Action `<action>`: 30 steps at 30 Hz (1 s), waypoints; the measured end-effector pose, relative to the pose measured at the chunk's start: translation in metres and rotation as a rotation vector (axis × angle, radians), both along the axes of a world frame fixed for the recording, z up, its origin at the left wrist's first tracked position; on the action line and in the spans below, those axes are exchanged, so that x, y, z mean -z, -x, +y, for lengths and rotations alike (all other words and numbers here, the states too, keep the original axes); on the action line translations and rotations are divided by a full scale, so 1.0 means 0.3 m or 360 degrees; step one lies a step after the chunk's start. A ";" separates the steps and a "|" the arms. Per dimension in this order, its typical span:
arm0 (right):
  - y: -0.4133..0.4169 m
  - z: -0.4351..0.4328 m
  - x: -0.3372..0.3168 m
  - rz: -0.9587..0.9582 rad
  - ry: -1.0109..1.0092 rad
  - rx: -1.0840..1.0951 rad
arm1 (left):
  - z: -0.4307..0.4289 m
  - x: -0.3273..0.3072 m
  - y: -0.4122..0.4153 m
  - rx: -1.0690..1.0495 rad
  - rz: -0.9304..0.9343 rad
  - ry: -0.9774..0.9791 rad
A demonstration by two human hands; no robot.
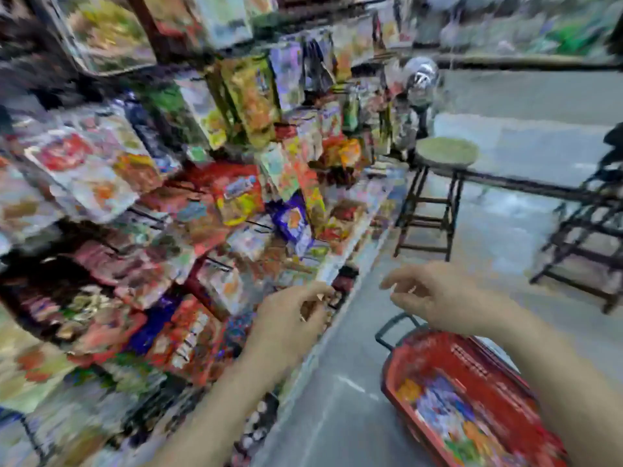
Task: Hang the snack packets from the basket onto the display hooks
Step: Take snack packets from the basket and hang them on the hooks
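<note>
Snack packets (451, 419) below right grip (435, 298)

Glossy foil-like snack packets (236, 193) on the left rack, red plastic basket (472, 372) near right, dark metal-legged stool (435, 197), smooth grey floor (505, 230)

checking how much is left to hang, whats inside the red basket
Colourful snack packets lie in the red basket, blue, orange and green showing. Too blurred to count. The right forearm covers part of the basket, and anything beneath the top packets is hidden.
</note>
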State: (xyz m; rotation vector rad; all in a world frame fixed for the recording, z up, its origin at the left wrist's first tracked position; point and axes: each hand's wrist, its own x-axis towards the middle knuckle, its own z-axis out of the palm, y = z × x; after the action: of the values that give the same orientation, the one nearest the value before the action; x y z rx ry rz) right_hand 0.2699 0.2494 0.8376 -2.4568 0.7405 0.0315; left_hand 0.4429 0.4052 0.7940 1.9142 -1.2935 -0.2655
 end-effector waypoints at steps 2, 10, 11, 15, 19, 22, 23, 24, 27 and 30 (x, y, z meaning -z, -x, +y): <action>0.216 -0.057 0.181 0.0011 -0.0148 0.0289 | -0.089 0.149 0.133 0.0086 0.0084 -0.0247; 0.978 -0.092 0.778 -0.0123 -0.0846 0.1629 | -0.338 0.725 0.642 0.0423 0.0340 -0.0893; 1.025 -0.082 0.852 -0.0159 -0.0943 0.1794 | -0.368 0.806 0.680 0.0461 0.0360 -0.0947; 1.097 -0.084 1.212 -0.0306 -0.1152 0.2216 | -0.539 1.175 0.772 0.0603 0.0405 -0.1161; 1.047 -0.150 1.701 -0.0231 -0.1064 0.2203 | -0.774 1.688 0.804 0.0732 0.0289 -0.1280; 0.996 -0.258 2.045 -0.0065 -0.0950 0.1845 | -0.939 2.092 0.828 0.0874 0.0144 -0.1466; 0.976 -0.310 2.143 0.0003 -0.0900 0.1685 | -0.990 2.212 0.844 0.0953 0.0058 -0.1539; 0.959 -0.364 2.236 0.0091 -0.0838 0.1544 | -1.034 2.326 0.864 0.1038 -0.0055 -0.1609; 0.922 -0.493 2.457 0.0357 -0.0647 0.1292 | -1.101 2.608 0.928 0.1353 -0.0483 -0.1842; 0.905 -0.561 2.605 0.0503 -0.0482 0.1182 | -1.120 2.850 0.941 0.1419 -0.0676 -0.2010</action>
State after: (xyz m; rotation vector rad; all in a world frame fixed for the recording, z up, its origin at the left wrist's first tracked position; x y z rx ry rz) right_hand -0.0017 0.0813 0.0560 -1.7859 1.6120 0.2320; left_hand 0.1605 0.0691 -0.0609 2.2079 -2.6251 -1.4688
